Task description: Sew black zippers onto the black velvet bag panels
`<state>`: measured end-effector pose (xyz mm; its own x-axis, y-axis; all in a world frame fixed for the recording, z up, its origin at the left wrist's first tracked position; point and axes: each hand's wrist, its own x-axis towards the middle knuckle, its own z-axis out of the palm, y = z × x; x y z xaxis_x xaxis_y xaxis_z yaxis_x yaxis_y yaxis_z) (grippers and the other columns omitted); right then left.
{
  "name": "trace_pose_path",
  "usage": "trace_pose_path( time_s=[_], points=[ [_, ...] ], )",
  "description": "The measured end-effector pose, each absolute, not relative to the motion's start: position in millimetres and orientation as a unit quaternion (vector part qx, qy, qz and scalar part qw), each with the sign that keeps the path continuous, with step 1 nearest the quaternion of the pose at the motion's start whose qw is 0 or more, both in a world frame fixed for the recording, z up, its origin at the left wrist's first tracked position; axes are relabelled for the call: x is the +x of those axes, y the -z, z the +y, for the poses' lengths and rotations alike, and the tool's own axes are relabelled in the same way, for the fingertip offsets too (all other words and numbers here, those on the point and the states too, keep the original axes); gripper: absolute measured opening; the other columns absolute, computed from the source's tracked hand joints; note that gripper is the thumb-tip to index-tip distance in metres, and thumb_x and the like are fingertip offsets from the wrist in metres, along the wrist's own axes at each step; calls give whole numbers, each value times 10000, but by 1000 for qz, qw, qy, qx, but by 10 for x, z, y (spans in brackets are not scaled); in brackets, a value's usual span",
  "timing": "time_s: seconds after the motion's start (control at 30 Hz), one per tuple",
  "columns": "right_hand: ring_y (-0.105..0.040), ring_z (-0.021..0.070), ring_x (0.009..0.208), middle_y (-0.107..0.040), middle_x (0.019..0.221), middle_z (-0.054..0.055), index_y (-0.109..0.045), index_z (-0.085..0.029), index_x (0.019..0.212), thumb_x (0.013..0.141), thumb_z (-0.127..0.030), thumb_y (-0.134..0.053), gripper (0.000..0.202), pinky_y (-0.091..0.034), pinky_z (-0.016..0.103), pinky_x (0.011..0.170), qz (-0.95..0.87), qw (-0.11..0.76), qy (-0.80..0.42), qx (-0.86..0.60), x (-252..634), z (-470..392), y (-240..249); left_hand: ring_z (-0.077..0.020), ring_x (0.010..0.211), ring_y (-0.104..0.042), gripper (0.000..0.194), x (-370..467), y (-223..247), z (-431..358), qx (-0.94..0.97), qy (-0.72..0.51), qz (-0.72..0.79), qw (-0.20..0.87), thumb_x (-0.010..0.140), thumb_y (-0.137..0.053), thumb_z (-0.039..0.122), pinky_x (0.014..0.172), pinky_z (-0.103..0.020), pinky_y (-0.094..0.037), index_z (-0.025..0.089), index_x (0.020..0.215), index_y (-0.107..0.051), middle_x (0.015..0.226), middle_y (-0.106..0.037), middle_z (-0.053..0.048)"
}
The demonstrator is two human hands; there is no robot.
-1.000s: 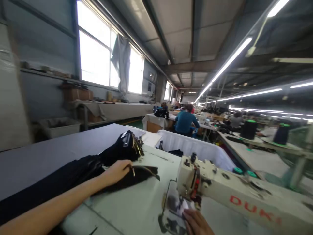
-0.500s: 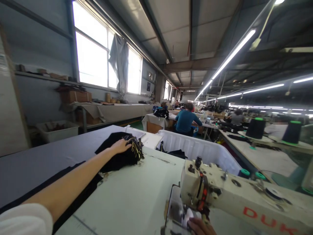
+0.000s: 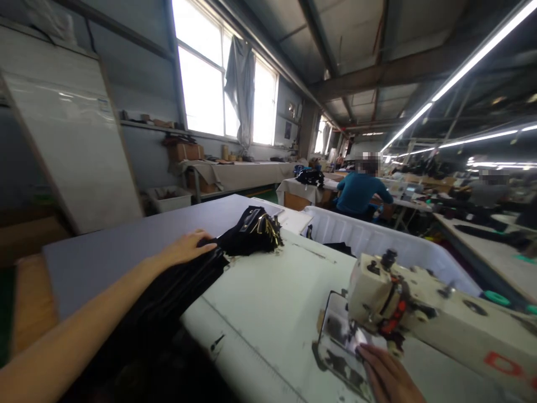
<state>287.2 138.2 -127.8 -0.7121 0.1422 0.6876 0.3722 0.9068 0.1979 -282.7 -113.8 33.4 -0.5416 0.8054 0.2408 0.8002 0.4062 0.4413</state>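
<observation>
My left hand [image 3: 191,247] reaches over a stack of black fabric pieces [image 3: 184,285] on the table's left side, its fingers closed over the upper end. Just beyond lies a black bundle [image 3: 247,235] with gold-coloured metal bits, perhaps zipper ends, along its right edge. My right hand [image 3: 388,369] is low at the sewing machine [image 3: 436,324], beside the needle area. Its fingertips pinch a small white piece [image 3: 359,338], whose kind I cannot make out, on the metal plate [image 3: 335,324]. Part of this hand is cut off by the lower edge.
A white plastic bin [image 3: 377,238] with dark cloth stands behind the machine. The pale tabletop [image 3: 260,296] has a ruler scale along its front. A person in a blue top [image 3: 361,193] sits farther off. A cloth-covered bench [image 3: 251,174] runs below the windows.
My view has turned left and down. My left hand has left the bundle with the gold-coloured bits and come back onto the nearer black stack. The right hand stays by the needle area.
</observation>
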Motion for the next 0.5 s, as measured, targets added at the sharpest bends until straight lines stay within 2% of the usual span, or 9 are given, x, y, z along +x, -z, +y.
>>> trace_pose_path(
  time_s=[0.07, 0.13, 0.3, 0.4, 0.5],
  points=[
    [-774, 204, 911, -779, 1115, 46, -756, -247, 1126, 1076, -468, -382, 437, -647, 281, 782, -907, 367, 143, -147, 2854, 1346, 1258, -311, 1063, -661, 591, -2753, -136, -1555, 469, -210, 858, -1, 754, -690, 708, 987, -419, -493, 205, 1063, -699, 1182, -667, -99],
    [-769, 202, 911, -777, 1114, 45, -753, -248, 1121, 1073, -483, -390, 435, -640, 288, 786, -907, 375, 124, -146, 2831, 1312, 1235, -318, 994, -674, 616, -2675, 54, -1822, 456, -172, 873, -11, 687, -732, 706, 913, -411, -521, 197, 1031, -679, 1155, -652, -112],
    [-764, 187, 904, -781, 1086, 30, -742, -257, 1137, 1076, -484, -391, 423, -628, 279, 785, -903, 384, 129, -143, 2812, 1263, 1175, -290, 1093, -635, 427, -2700, 241, -1983, 431, -129, 891, -60, 966, -573, 512, 995, -461, -484, 132, 1153, -621, 1202, -628, -139],
    [-762, 187, 907, -780, 1083, 33, -747, -251, 1115, 1078, -482, -387, 429, -629, 287, 792, -901, 383, 134, -150, 2819, 1243, 1155, -260, 1097, -633, 299, -2801, 169, -1965, 431, -113, 894, -58, 983, -638, 402, 1003, -478, -486, 143, 1134, -640, 1160, -662, -95],
    [-760, 193, 915, -780, 1082, 35, -753, -252, 1095, 1077, -492, -386, 440, -632, 299, 800, -902, 381, 131, -158, 2825, 1234, 1159, -237, 1022, -660, 237, -2884, 94, -1953, 420, -109, 900, -47, 983, -662, 383, 964, -463, -514, 151, 1032, -676, 1060, -692, -65]
  ],
)
